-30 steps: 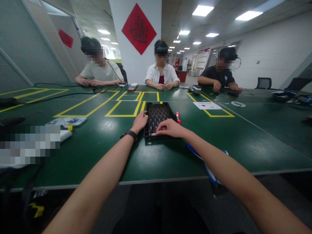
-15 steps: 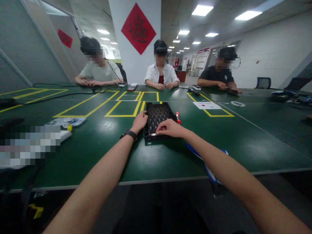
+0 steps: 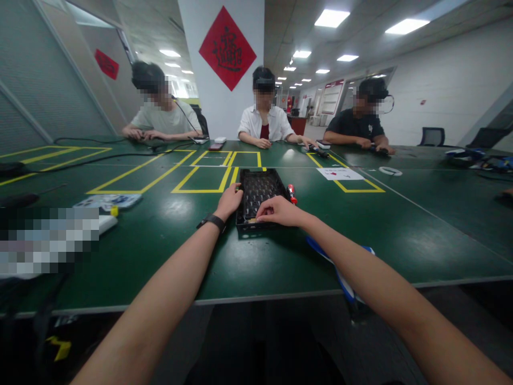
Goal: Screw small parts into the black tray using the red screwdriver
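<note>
Back from the near edge of the desk (image 3: 248,272), I see the black tray (image 3: 258,226) lying flat. The left hand (image 3: 231,200) rests against its left edge; how open, I cannot tell. At the tray's near edge, the right hand (image 3: 282,209) bunches its fingertips beside a small yellowish piece (image 3: 252,220); I cannot tell whether they grip it.

Left grip (image 3: 230,201) forward, right grip (image 3: 279,210) pinched

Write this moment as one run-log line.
left hand: at left side of black tray; right hand: at tray's near end; red screwdriver: right of tray
</note>
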Available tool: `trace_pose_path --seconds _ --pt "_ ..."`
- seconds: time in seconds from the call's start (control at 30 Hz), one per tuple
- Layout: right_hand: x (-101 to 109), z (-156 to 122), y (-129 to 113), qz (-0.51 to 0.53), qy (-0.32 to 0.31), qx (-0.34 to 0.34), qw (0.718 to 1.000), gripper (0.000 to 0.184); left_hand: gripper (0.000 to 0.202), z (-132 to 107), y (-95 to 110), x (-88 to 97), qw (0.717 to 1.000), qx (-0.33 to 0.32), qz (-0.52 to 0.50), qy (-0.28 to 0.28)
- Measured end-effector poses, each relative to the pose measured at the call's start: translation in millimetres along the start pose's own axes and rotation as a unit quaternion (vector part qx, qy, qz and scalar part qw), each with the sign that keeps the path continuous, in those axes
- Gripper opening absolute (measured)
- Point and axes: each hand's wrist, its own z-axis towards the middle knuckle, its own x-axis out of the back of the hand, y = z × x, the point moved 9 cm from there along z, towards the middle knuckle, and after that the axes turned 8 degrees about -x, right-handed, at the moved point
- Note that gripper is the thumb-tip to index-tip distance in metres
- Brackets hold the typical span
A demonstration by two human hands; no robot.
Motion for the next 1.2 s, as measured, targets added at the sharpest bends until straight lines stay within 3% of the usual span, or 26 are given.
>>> trace_pose_path --seconds 0.67,0.87,1.2 --pt "-1 0 0 0.002 -0.001 -0.001 1.0 0.022 0.046 -1 3 1.2 1.0 -0.003 -0.005 0.001" --pt "-1 0 3 0.009 -0.007 -0.013 1.0 0.023 0.05 0 -9 -5.2 0.999 0.022 -0.042 -0.009" --pt "-1 1 8 0.038 -0.014 -0.031 0.999 0.039 0.052 2 -6 -5.2 0.999 0.019 -0.035 -0.006"
